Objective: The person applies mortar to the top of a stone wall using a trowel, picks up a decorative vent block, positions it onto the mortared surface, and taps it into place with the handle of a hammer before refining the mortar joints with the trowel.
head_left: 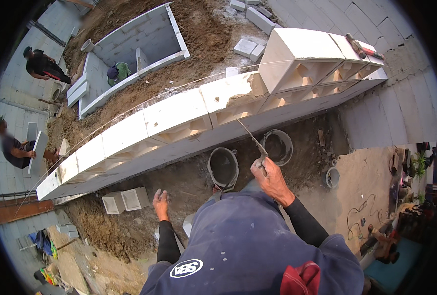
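My right hand (271, 181) is closed round the handle of a trowel (259, 144), seen nearly edge-on, its tip pointing up toward the block wall. Above the ground at the wall's near side, my left hand (161, 204) hangs free, fingers apart and slightly bent, holding nothing. Across the view runs a low wall of pale hollow blocks (125, 132). A grey mortar patch (249, 93) lies on its top course, beside a higher block (304, 45) at the right. One bucket of grey mix (223, 168) stands below the wall, and a second bucket (279, 147) stands near the trowel.
Red-handled tools (357, 47) lie on the raised blocks. A string (199, 81) stretches along the wall. Two loose blocks (125, 200) sit on the soil at left. Beyond are a block-lined pit (145, 42) with a person inside, and two other people, one carrying a panel (38, 152).
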{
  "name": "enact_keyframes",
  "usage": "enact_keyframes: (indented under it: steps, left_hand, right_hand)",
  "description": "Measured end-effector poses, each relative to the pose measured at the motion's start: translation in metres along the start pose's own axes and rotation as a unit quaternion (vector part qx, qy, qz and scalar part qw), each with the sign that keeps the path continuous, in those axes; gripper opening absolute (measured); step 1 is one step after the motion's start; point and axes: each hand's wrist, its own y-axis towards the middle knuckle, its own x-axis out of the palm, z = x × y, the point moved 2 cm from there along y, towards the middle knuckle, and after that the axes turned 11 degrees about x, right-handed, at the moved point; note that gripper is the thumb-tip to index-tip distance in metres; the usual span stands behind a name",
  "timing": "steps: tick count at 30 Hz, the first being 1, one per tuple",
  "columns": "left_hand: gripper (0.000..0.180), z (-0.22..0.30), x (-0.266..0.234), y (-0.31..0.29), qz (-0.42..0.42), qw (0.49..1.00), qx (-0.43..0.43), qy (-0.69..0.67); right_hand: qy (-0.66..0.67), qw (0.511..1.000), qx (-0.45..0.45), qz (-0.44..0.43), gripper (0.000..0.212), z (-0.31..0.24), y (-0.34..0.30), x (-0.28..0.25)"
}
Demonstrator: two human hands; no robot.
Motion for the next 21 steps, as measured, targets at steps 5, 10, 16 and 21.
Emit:
enact_keyframes:
  steps: [5,10,16,21]
  left_hand:
    - [0.068,-0.075,-0.039,0.012,-0.012,0.999,-0.032,0.025]
    - [0.061,-0.125,-0.076,-0.034,0.021,0.992,-0.122,0.032]
    - [0.063,-0.155,-0.095,-0.095,-0.013,0.963,-0.254,0.088]
    - [0.062,-0.196,-0.101,-0.085,-0.006,0.968,-0.248,0.044]
  right_hand:
    - [0.298,0.934,0.118,-0.158,0.040,-0.042,0.094,0.054]
    - [0.350,0.905,0.152,-0.188,0.045,-0.055,0.120,0.074]
    - [0.289,0.908,0.237,-0.188,0.043,-0.017,0.046,0.037]
    - [-0.143,0.985,0.047,0.080,0.032,-0.006,-0.008,-0.018]
